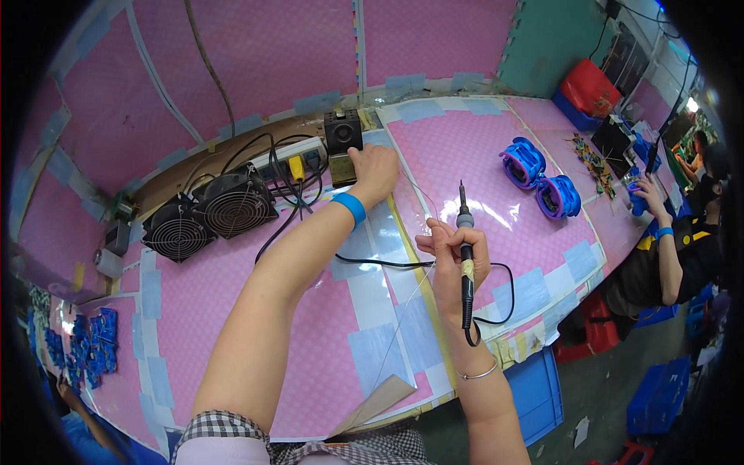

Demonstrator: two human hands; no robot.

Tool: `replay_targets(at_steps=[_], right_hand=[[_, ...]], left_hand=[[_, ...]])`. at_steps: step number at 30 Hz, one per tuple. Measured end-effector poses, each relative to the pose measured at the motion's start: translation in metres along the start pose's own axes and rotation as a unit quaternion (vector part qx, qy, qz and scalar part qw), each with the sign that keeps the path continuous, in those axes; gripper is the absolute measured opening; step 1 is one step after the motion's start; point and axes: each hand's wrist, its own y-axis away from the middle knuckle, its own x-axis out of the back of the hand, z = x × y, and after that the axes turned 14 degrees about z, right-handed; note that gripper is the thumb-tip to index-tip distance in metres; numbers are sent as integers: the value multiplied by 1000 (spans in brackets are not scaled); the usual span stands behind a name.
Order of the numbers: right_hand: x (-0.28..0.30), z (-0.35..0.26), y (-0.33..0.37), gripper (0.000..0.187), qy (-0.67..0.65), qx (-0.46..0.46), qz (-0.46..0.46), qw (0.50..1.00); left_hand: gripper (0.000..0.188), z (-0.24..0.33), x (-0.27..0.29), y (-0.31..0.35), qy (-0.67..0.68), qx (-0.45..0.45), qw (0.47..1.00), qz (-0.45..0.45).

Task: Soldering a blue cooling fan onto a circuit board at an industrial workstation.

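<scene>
My right hand [452, 260] is closed around a soldering iron [467, 283] with a black handle, its metal tip pointing up and away. A thin pale wire [404, 314] passes by the right fingers and trails toward the near table edge. My left hand [376, 172], with a blue wristband, reaches to the far edge of the table. Its fingers are curled beside a black soldering iron stand [342, 130] with a round opening, and the thumb is at the small sponge tray [342, 170] in front. Whatever the left fingertips hold is hidden.
Two black fans [236, 203] and a power strip [291, 159] with a yellow plug stand at the back left. Two blue-purple round parts [558, 196] lie right. The iron's black cord [380, 263] crosses the table. A co-worker's hand [653, 198] works farther right.
</scene>
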Motion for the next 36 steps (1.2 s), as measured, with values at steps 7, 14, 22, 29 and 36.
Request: replay_targets(at_steps=[7, 14, 22, 29, 36], right_hand=[[-1, -2, 1, 18, 2, -8, 5, 1000], [1, -1, -1, 17, 8, -8, 5, 1000], [0, 0, 0, 17, -2, -5, 6, 1000], [-1, -3, -1, 18, 3, -10, 9, 1000], [0, -2, -1, 18, 5, -4, 7, 1000]], left_hand=[[14, 11, 5, -2, -22, 54, 998, -23], [18, 24, 5, 0, -36, 59, 996, -47], [18, 21, 11, 13, -35, 4, 999, 1], [14, -34, 62, -17, 14, -5, 995, 97], [6, -68, 72, -28, 4, -103, 995, 16]])
